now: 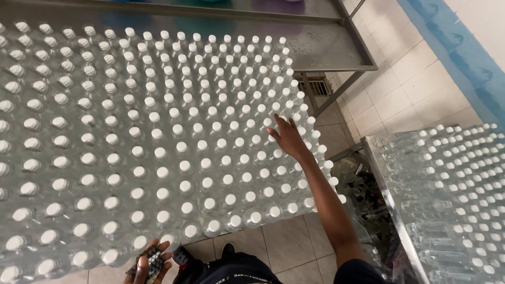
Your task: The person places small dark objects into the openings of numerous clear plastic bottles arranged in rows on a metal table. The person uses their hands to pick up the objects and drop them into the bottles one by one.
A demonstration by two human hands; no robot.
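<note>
Clear capped bottles [158,142] crowd the steel surface [326,50], my right hand [288,138] lying flat with its grip released on their tops, steadying them, while my left hand [149,264] is clenched round a small dark studded object [154,259].

Lots of clear bottles [158,142] with white caps stand upright, packed close together in rows on the metal table [326,50].
</note>
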